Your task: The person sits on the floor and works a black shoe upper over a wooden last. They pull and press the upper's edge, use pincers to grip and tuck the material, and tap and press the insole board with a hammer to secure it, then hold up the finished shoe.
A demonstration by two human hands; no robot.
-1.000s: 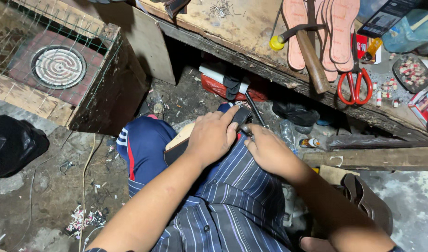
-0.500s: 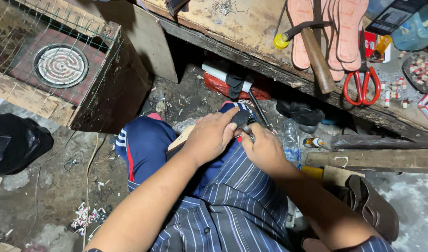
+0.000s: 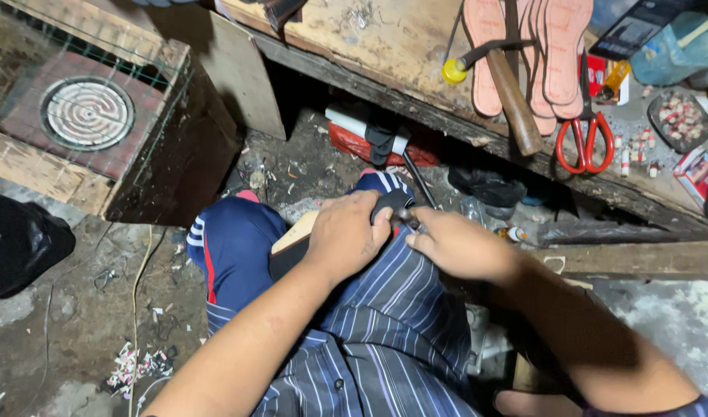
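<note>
On the lap, over navy trousers (image 3: 230, 247), left hand (image 3: 344, 235) curled down onto a dark shoe (image 3: 388, 202) with tan sole, right hand (image 3: 458, 245) pinched shut on a thin metal tool (image 3: 417, 179) at the shoe's edge, red scissors (image 3: 584, 139) and hammer (image 3: 508, 89) on the bench above.

The left hand (image 3: 344, 238) pressed down on a dark shoe (image 3: 311, 243) with a tan sole lying on the lap; the right hand (image 3: 456, 245) held a thin dark tool (image 3: 418, 185) against it; red-handled scissors (image 3: 582, 139) and a hammer (image 3: 512, 96) lay on the wooden bench (image 3: 385, 46) above.
</note>
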